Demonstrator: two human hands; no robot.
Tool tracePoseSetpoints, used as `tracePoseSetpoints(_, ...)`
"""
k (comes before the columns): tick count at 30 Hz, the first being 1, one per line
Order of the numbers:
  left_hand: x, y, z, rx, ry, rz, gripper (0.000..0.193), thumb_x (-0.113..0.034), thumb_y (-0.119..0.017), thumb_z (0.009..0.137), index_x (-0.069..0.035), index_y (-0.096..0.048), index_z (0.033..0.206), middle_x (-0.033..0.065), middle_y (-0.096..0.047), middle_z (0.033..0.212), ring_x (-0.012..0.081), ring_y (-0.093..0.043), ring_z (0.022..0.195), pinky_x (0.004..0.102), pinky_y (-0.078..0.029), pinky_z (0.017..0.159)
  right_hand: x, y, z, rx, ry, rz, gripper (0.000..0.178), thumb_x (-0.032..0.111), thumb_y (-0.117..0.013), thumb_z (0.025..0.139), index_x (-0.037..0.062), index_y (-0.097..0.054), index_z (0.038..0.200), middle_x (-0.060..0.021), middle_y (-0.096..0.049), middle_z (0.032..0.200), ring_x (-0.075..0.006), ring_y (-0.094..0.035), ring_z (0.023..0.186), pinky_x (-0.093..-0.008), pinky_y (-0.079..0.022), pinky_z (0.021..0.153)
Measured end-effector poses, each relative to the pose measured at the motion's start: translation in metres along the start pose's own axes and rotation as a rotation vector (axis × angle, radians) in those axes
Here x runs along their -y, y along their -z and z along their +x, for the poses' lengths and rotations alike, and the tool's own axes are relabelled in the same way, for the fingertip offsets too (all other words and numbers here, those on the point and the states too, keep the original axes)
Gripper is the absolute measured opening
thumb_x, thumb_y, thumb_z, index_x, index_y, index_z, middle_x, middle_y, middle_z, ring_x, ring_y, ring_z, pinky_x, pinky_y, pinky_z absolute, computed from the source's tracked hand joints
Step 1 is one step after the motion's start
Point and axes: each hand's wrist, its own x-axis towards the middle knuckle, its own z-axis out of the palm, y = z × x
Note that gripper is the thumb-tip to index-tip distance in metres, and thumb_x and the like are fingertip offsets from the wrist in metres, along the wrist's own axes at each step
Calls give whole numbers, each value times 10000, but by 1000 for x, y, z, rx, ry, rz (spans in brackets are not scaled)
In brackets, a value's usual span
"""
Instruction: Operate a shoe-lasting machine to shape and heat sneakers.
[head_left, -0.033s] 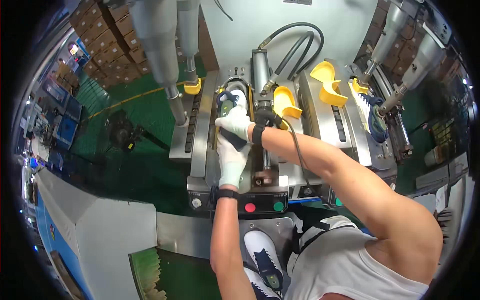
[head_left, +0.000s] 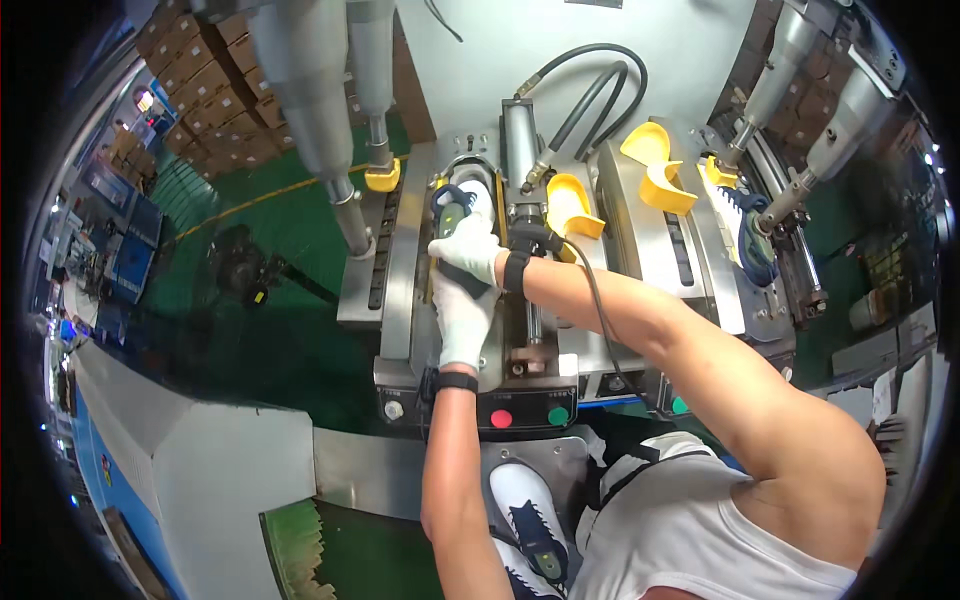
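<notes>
A navy and white shoe (head_left: 453,212) lies in the left bay of the metal pressing machine (head_left: 400,300), its toe pointing away from me. My right hand (head_left: 468,247), in a white glove, is closed over the shoe's upper. Just nearer to me, my left hand (head_left: 463,318), gloved too, is wrapped round the heel end, and most of its fingers are hidden beneath the shoe and the other hand. At the far right, a second shoe (head_left: 755,245) of the same kind sits under a press rod (head_left: 790,200).
Yellow curved pads (head_left: 572,205) lie between the bays. Black hoses (head_left: 590,110) arch behind. A red button (head_left: 501,419) and a green button (head_left: 558,415) are on the front panel. Thick press cylinders (head_left: 310,100) hang at the left. More shoes (head_left: 528,515) lie below the panel.
My left hand has shifted slightly forward, closer to my right hand, and less of the shoe's dark heel shows. My right hand stays nearly in place on the shoe.
</notes>
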Motion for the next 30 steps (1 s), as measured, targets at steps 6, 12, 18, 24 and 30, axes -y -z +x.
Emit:
tracePoseSetpoints(6, -32, 18, 53, 317, 33, -59, 902, -221, -945, 662, 50, -453, 1368, 207, -666, 1273, 301, -654, 1183, 425, -523, 1009, 18, 50, 26, 333, 51, -37, 1089, 371, -739, 763, -146, -181, 1541, -381, -350, 1541, -500, -450, 1387, -464, -386, 1164)
tracePoseSetpoints(12, -33, 16, 40, 244, 63, 386, 911, -264, -954, 628, 42, -491, 1350, 237, -669, 1267, 397, -646, 1191, 461, -532, 984, -4, 3, 29, -122, -201, 104, 1172, 364, -752, 750, -150, -76, 1557, -375, -290, 1559, -549, -370, 1419, -479, -373, 1179)
tracePoseSetpoints(18, -10, -2, 19, 210, 78, 737, 994, -398, -898, 722, 43, -395, 1458, 217, -617, 1294, 380, -570, 1234, 490, -443, 1068, -51, 12, 32, 8, 118, 7, 1106, 537, -705, 785, -249, -281, 1438, -425, -438, 1399, -539, -485, 1304, -441, -415, 1138)
tracePoseSetpoints(24, -14, 1, 17, 187, -155, 905, 758, -403, -812, 832, 127, -550, 1307, 191, -708, 1111, 325, -606, 1166, 440, -465, 989, -58, 44, 53, 286, 256, -13, 996, 630, -773, 708, -197, -595, 1233, -358, -650, 1219, -396, -655, 1179, -381, -532, 1000)
tracePoseSetpoints(30, 4, 12, 2, 119, -226, 902, 705, -396, -783, 859, 77, -548, 1326, 218, -667, 1203, 367, -630, 1129, 444, -452, 1038, -60, 22, 56, 164, 319, -96, 841, 550, -780, 760, -125, -630, 1240, -295, -688, 1163, -354, -688, 1100, -375, -557, 935)
